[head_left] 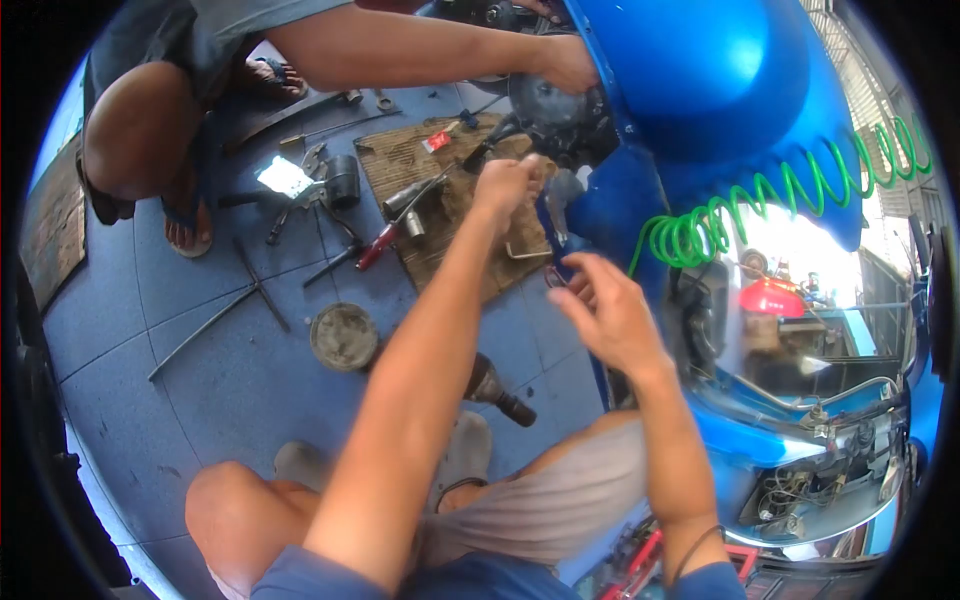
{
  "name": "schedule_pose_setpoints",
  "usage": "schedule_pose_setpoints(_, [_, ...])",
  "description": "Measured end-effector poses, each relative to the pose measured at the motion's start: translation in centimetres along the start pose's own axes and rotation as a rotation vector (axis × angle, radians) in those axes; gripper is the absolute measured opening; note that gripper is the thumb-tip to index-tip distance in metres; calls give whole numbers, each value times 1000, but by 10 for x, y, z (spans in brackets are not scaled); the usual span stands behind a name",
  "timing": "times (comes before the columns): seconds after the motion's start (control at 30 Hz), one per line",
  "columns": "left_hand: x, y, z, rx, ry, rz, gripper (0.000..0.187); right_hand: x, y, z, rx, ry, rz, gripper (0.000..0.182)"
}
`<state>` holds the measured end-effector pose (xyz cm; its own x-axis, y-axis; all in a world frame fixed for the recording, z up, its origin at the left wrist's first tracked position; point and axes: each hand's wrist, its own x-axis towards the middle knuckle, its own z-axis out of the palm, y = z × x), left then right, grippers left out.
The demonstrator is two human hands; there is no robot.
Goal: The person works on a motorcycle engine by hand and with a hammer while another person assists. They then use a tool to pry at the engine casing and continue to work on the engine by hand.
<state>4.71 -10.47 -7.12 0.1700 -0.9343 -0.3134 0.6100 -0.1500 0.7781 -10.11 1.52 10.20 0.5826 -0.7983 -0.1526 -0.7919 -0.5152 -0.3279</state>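
Note:
My left hand (pixel 508 188) is closed near the edge of the blue vehicle's lower panel, beside a dark mechanical part; what it grips is too small to make out. Lower and to the right, my right hand (pixel 602 302) has its fingers bent but apart at the panel's edge (pixel 622 200), with nothing visible in it. A silvery metal part (pixel 563 195) sits between the two hands. Under my left hand lies a flattened piece of cardboard (pixel 475 235), bearing metal sockets (pixel 404 200), an L-shaped key (pixel 525 252) and a red-handled screwdriver (pixel 376 247).
A co-worker's arm (pixel 420 48) reaches to the vehicle from the upper left. Tools, a cross-shaped wrench (pixel 257 284), a round tin (pixel 343 336) and an air tool (pixel 500 393) lie on the tiles. A green coiled hose (pixel 765 195) hangs at the right.

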Motion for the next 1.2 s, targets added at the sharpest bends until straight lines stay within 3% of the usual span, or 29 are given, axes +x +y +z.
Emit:
schedule_pose_setpoints(0.1, [35, 7, 17, 5, 17, 3, 42, 18, 31, 16, -73, 151, 25, 39])
schedule_pose_setpoints(0.17, [59, 12, 22, -72, 73, -156, 40, 26, 47, 30, -89, 134, 17, 36])
schedule_pose_setpoints(0.3, [72, 20, 25, -70, -47, -206, 38, 40, 73, 50, -142, 223, -78, 31])
schedule_pose_setpoints(0.5, [82, 8, 24, -57, -170, -162, 36, 48, 87, 69, -138, 324, -105, 32])
schedule_pose_setpoints(0.63, [80, 7, 29, -16, -96, -59, 32, 52, 94, 76, -183, 353, -125, 34])
schedule_pose_setpoints(0.83, [81, 5, 36, -287, -67, -162, 26, 52, 96, 80, -204, 404, -143, 37])
schedule_pose_setpoints(1.2, [88, -3, 35, -297, -97, -156, 27, 51, 97, 81, -240, 412, -140, 37])
